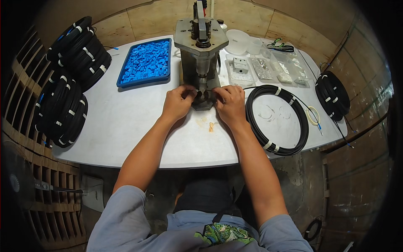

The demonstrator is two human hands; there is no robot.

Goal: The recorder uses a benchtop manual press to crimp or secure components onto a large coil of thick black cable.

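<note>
A metal hand press [202,54] stands upright at the middle of the table. My left hand [178,102] is at the left side of its lower jaw, thumb and fingertips pinched together; what they grip is too small to make out. On the opposite side my right hand [231,102] is also closed, its fingertips against the press base. A loop of black cable [302,126] lies coiled on the table to the right. One strand leaves the coil's top and runs to my right hand, where its end is hidden by the fingers.
A blue tray [119,84] of small blue parts sits left of the press. Coiled black cables [61,113] are stacked at the left edge, with another bundle [332,95] at the right. Clear containers [263,69] with small parts, a tape roll [312,116] and green-handled pliers [277,42] are right.
</note>
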